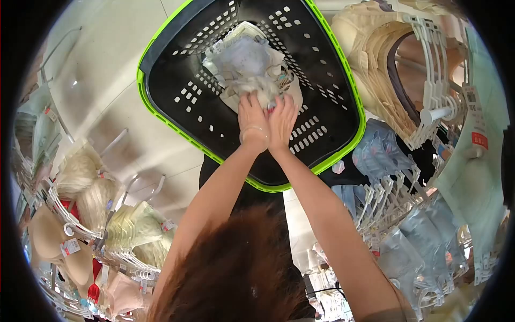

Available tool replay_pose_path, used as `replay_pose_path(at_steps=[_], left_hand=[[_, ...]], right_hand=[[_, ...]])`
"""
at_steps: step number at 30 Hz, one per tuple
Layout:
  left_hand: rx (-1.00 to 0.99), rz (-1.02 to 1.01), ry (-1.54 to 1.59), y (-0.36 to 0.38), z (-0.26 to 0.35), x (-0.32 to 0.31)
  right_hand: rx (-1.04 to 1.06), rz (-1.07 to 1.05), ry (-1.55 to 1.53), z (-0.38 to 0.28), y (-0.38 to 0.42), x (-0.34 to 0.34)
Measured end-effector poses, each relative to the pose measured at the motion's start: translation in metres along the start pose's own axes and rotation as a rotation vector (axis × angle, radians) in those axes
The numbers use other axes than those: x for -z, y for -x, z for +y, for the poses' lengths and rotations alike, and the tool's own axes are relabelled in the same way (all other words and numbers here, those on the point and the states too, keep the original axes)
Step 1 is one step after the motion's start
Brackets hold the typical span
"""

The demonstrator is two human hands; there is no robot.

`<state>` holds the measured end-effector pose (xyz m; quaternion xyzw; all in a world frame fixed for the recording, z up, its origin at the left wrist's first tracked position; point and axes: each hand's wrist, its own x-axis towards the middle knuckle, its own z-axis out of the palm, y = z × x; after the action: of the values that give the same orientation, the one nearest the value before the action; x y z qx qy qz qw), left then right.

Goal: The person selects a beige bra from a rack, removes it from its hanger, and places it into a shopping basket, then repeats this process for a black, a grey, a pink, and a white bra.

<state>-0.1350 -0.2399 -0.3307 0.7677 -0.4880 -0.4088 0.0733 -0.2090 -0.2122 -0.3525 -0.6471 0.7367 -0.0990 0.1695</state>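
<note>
A black shopping basket (pixel 177 64) with a bright green rim holds a small pile of bras. On top lies a pale grey-blue bra (pixel 244 56), with a whitish bra (pixel 257 85) nearer to me. Both hands reach down into the basket, wrists close together. My left hand (pixel 252 119) has its fingers bent onto the near end of the whitish bra. Beside it, my right hand (pixel 283 121) also closes on that bra. A small red spot shows between the thumbs. The fingertips are partly hidden in the fabric.
Beige bras (pixel 370 59) hang on white hangers at the right, above light blue bras (pixel 426 228). A mint-green garment (pixel 472 182) hangs at the far right. Racks with pale yellow bras (pixel 134 228) and beige bras (pixel 51 231) stand at the left. Light floor tiles (pixel 102 64) show beside the basket.
</note>
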Motion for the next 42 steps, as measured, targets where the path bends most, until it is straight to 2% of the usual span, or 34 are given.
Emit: replay_pose_path(at_steps=[1, 2, 3, 5, 6, 7, 9, 10, 11, 13, 14, 15, 17, 21, 23, 24, 26, 28, 31, 32, 34, 38, 42], left_hand=[[-0.008, -0.194, -0.079, 0.000, -0.006, 0.004], [-0.086, -0.193, -0.131, -0.001, -0.018, 0.000], [-0.084, -0.195, -0.130, -0.004, -0.030, -0.007], [-0.132, -0.352, -0.157, -0.018, -0.048, -0.019], [-0.143, -0.402, -0.099, -0.024, -0.049, -0.017], [-0.139, -0.407, -0.098, -0.032, -0.041, -0.009], [-0.109, -0.670, -0.246, -0.050, -0.031, -0.001], [-0.209, -0.675, -0.365, -0.057, -0.034, -0.010], [-0.204, -0.683, -0.364, -0.061, -0.038, -0.017], [-0.466, -0.694, -0.743, -0.063, -0.027, -0.014], [-0.468, -0.750, -0.955, -0.060, -0.021, -0.009], [-0.465, -0.749, -0.955, -0.057, -0.021, -0.007], [-0.414, -0.716, -1.030, -0.052, -0.015, -0.001], [-0.379, -0.598, -0.961, -0.024, -0.010, 0.012], [-0.366, -0.568, -0.838, 0.004, 0.007, 0.042], [-0.313, -0.522, -0.680, 0.015, 0.008, 0.051], [-0.274, -0.364, -0.445, 0.043, 0.004, 0.062], [-0.207, -0.312, -0.276, 0.071, 0.007, 0.083], [-0.150, -0.260, -0.105, 0.115, 0.012, 0.119], [-0.182, -0.196, -0.053, 0.134, 0.009, 0.132], [-0.210, -0.144, -0.014, 0.168, 0.004, 0.162], [-0.246, -0.090, 0.120, 0.233, -0.014, 0.227], [-0.273, 0.089, 0.241, 0.293, -0.050, 0.283]], right_hand=[[0.114, -0.047, 0.088, 0.009, 0.008, 0.000], [0.216, -0.152, 0.120, 0.020, 0.012, -0.001], [0.216, -0.154, 0.120, 0.024, 0.010, 0.000], [0.618, -0.377, 0.296, 0.032, 0.006, 0.000], [0.739, -0.429, 0.524, 0.031, -0.002, 0.005], [0.738, -0.435, 0.523, 0.038, -0.006, -0.001], [0.690, -0.470, 0.720, 0.052, -0.018, -0.021], [0.524, -0.560, 0.768, 0.051, -0.028, -0.025], [0.524, -0.570, 0.767, 0.051, -0.033, -0.026], [0.224, -0.645, 0.636, 0.059, -0.037, -0.031], [0.243, -0.707, 0.703, 0.064, -0.040, -0.040], [0.246, -0.707, 0.702, 0.059, -0.041, -0.035], [0.256, -0.769, 0.688, 0.048, -0.045, -0.018], [0.311, -0.661, 0.629, 0.039, -0.036, 0.005], [0.336, -0.541, 0.604, 0.028, -0.026, 0.027], [0.349, -0.513, 0.605, 0.021, -0.020, 0.038], [0.349, -0.501, 0.539, 0.004, -0.003, 0.064], [0.291, -0.557, 0.440, -0.022, 0.014, 0.092], [0.212, -0.528, 0.224, -0.058, 0.043, 0.129], [0.231, -0.516, 0.225, -0.071, 0.056, 0.143], [0.079, -0.433, 0.109, -0.098, 0.078, 0.168], [0.177, -0.355, 0.000, -0.147, 0.135, 0.226], [0.272, -0.358, -0.083, -0.193, 0.190, 0.285]])
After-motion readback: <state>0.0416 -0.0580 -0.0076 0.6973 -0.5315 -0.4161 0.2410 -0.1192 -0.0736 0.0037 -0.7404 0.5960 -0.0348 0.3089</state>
